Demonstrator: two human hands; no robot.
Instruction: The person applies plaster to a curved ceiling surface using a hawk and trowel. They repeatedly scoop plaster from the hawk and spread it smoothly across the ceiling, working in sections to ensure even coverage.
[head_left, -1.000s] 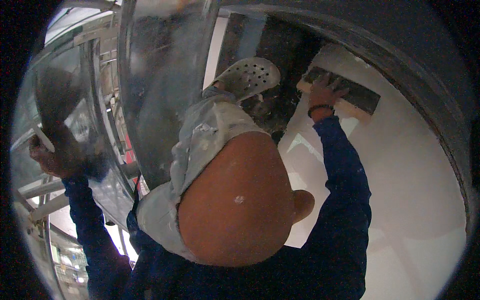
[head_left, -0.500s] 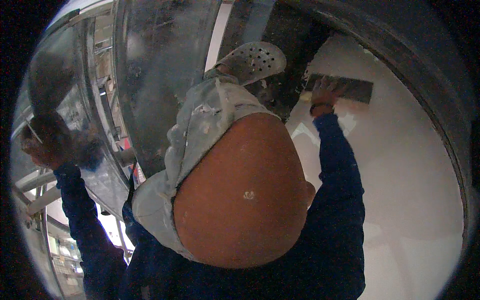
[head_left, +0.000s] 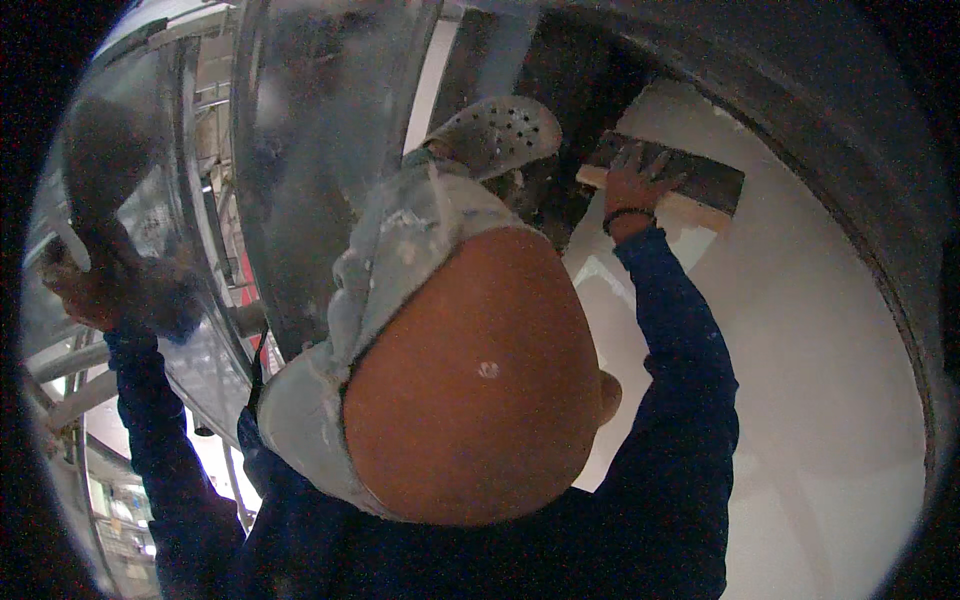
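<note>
My right hand (head_left: 636, 190) grips a wide putty knife (head_left: 705, 180), its fingers spread across the dark blade. A tan strip runs along the blade's lower edge. The tool lies against or just over a pale plastered surface (head_left: 800, 340), near where it meets a dark patch. At the far left, my left hand (head_left: 85, 290) is raised in front of shiny metal sheeting. Its fingers look curled, and a thin pale strip (head_left: 72, 246) shows just above them. What it holds is too dark and blurred to make out.
My bare skin, pale stained trousers (head_left: 310, 410) and a perforated grey clog (head_left: 505, 135) fill the middle. Grey metal panels (head_left: 310, 150) stand on the left. Pipes (head_left: 75, 360) and a bright gap lie below my left hand. A dark curved border (head_left: 865, 240) bounds the plaster.
My right hand has shifted slightly left, and the putty knife has tilted, showing more of its tan strip. By my left hand, the pale strip shows wider.
</note>
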